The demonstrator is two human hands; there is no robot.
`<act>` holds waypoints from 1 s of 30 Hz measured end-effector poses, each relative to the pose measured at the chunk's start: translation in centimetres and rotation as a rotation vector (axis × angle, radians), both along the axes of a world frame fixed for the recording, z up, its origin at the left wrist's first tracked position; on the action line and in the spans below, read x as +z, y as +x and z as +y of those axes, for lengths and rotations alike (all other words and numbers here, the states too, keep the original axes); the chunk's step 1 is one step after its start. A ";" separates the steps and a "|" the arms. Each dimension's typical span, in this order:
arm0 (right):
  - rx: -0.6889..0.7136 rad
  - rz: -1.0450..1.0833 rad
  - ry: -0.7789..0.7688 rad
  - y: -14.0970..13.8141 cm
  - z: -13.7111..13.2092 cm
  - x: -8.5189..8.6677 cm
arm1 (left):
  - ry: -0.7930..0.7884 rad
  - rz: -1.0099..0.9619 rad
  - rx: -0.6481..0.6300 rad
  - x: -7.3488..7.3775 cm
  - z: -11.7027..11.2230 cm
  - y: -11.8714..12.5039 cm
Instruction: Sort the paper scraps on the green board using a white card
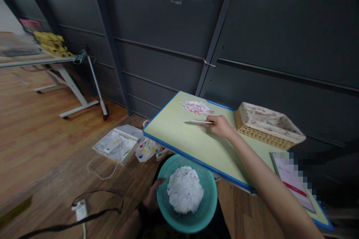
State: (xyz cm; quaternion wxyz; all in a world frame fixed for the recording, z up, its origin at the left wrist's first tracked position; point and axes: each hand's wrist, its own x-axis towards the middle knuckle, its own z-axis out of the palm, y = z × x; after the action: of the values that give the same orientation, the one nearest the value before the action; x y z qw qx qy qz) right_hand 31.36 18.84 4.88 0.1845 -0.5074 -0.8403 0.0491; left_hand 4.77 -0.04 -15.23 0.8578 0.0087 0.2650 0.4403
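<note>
My right hand (220, 125) is closed around a knife (198, 121), its pale flat blade pointing left just above the light green tabletop (168, 127). Beyond the blade lies a loose heap of pink and white flakes (196, 107). Below the table's front edge, my left hand (153, 196) grips the left rim of a teal plastic colander (209, 209), its thumb over the edge. A mound of white flakes (185, 190) with a few pink bits fills the colander's middle. What the flakes are made of, I cannot tell.
A cloth-lined wicker basket (266, 134) and a booklet (294, 183) sit on the table's right side. On the floor at left are a white box (114, 145), dotted bags (147, 149) and a power strip (81, 211) with cords. A dark metal wall (165, 18) stands behind.
</note>
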 end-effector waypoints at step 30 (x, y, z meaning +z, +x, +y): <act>-0.419 -0.391 -0.029 -4.0 -7.8 0.2 | -0.100 0.267 0.035 -0.1 0.4 -0.2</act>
State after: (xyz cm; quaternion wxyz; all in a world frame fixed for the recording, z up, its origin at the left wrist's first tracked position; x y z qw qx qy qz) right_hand 27.34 11.05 5.08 0.0175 -0.6726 -0.7358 -0.0768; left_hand 4.54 0.41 -15.36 0.8063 0.0200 0.3986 0.4366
